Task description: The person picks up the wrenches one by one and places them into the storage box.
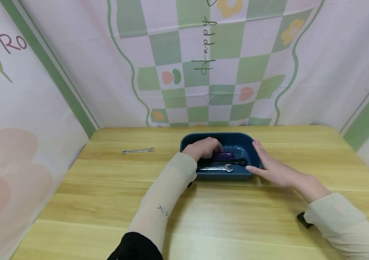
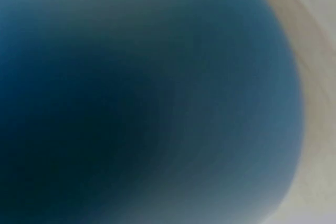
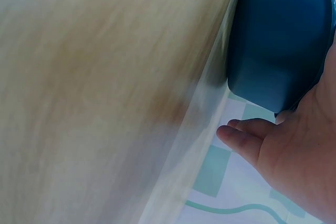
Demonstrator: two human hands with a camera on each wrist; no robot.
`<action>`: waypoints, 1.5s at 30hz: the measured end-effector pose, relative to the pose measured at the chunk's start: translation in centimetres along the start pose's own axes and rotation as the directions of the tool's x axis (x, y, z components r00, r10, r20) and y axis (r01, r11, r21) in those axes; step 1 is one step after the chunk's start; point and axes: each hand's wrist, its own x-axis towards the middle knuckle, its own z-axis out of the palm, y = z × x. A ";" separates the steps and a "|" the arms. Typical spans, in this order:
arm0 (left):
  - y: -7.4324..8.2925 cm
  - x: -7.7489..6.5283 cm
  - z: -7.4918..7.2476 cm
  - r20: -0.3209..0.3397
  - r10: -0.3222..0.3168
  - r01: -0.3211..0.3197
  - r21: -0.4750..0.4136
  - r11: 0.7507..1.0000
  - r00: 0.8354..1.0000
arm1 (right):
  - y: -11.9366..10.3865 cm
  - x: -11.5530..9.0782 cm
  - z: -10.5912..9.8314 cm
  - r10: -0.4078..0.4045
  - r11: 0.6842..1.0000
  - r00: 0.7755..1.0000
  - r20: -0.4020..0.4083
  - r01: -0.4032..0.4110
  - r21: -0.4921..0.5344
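Note:
A dark blue rectangular box [image 1: 223,177] stands on the table. Inside lie a silver wrench [image 1: 216,168], a black wrench [image 1: 242,161] and several purple wrenches [image 1: 224,155], all partly covered by my left hand. That left hand [image 1: 205,147] reaches over the box's left side, fingers bent down at the purple wrenches; its fingertips are hidden, so I cannot tell whether they pinch one. My right hand [image 1: 273,167] rests against the box's right end, thumb spread toward the near rim, fingers along the far side. The left wrist view shows mostly the blurred blue box [image 2: 220,103].
A small silver wrench [image 1: 138,151] lies on the wooden table [image 1: 106,202], left of the box. Behind the table hangs a green-and-white checked cloth [image 1: 210,72]; another printed cloth [image 1: 25,108] hangs at the left.

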 end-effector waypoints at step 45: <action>-0.2 -2.7 -2.3 -0.084 0.038 -0.042 -0.049 0.998 0.996 | -0.2 0.0 0.0 0.004 1.000 1.000 0.005 -0.004 -0.004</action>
